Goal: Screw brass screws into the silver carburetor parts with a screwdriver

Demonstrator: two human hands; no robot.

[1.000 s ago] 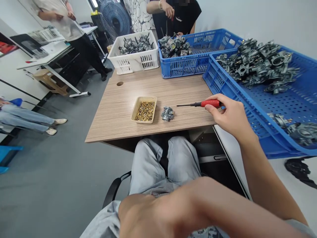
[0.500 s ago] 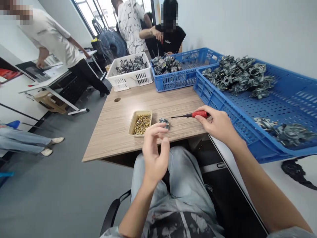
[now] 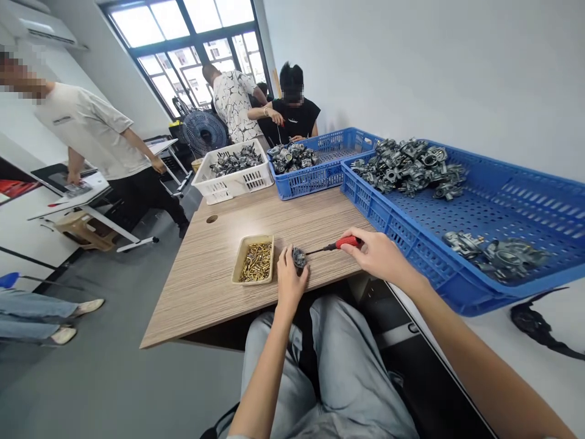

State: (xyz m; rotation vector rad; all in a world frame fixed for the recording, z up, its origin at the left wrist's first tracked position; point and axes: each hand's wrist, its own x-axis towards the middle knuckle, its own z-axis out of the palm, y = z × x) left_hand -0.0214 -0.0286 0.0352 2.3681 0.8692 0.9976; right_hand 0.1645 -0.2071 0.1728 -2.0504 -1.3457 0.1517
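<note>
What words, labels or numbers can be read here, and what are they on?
None can be read.
Dark chest print on the standing person's beige T-shirt: too small to read.
Printed sheets on the white desk: blurred.
Red-handled screwdriver, small grey metal part, big blue plastic crate: no marking shows.

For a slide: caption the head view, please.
Left hand holds a small grey metal part on the wooden table while the right hand points a red-handled screwdriver at it.
</note>
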